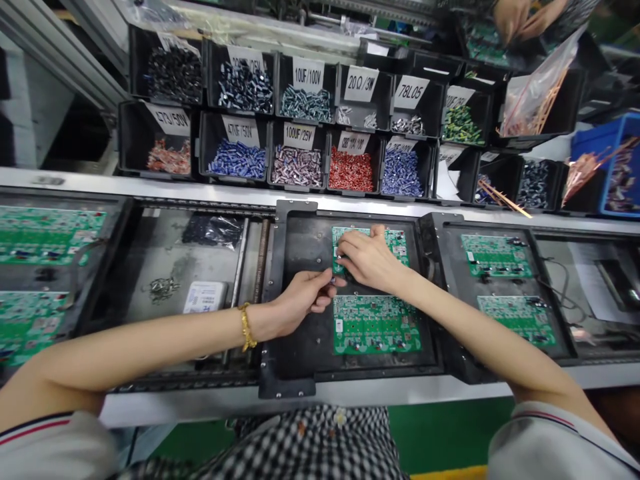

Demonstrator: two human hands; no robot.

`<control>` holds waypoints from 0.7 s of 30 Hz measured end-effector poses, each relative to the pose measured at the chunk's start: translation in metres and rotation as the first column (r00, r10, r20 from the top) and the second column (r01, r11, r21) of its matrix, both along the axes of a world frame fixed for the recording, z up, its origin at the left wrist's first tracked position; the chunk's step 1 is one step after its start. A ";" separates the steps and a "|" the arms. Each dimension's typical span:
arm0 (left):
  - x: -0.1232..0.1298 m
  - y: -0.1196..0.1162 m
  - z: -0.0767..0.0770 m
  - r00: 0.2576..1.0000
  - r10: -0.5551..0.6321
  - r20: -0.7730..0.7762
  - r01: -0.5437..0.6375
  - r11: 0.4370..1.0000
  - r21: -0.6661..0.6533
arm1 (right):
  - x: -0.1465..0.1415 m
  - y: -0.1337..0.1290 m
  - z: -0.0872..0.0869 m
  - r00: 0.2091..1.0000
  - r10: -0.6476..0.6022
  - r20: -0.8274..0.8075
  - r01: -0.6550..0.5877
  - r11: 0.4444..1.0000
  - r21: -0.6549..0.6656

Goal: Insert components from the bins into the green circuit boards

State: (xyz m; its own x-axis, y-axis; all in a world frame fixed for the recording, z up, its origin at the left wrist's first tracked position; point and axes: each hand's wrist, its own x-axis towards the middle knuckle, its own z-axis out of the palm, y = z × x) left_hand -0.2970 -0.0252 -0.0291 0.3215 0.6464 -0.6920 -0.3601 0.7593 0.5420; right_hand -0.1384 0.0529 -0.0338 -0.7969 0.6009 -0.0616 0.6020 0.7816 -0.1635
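Observation:
My right hand (371, 259) is over the upper green circuit board (400, 239), its thumb and index finger pinched at the board's left edge. A small dark electronic component shows at those fingertips; its exact kind is too small to tell. My left hand (305, 297) is just left of and below it, thumb and fingers pressed together around something small, mostly hidden. A second green circuit board (377, 327) lies below in the same black carrier frame (303, 320), untouched by either hand.
Labelled black bins of components, such as blue capacitors (237, 160) and red capacitors (351, 168), line the back. More boards lie in carriers at left (33, 320) and right (515, 320). Loose metal parts (163, 289) and a white box (205, 297) sit left. Another person's hands (527, 19) show across.

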 end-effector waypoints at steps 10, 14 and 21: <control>-0.006 0.050 0.013 0.816 -0.289 -0.500 0.499 0.789 0.358 | 0.029 -0.056 0.039 0.953 -0.209 -0.219 0.166 0.966 -0.199; -0.034 0.148 0.005 0.375 0.410 -0.832 0.685 0.482 0.546 | 0.036 -0.084 0.027 0.963 -0.218 -0.156 0.170 0.946 -0.276; -0.064 0.221 -0.021 0.469 0.147 -0.871 0.638 0.625 0.449 | 0.022 -0.107 0.004 0.977 -0.207 -0.056 0.179 0.930 -0.322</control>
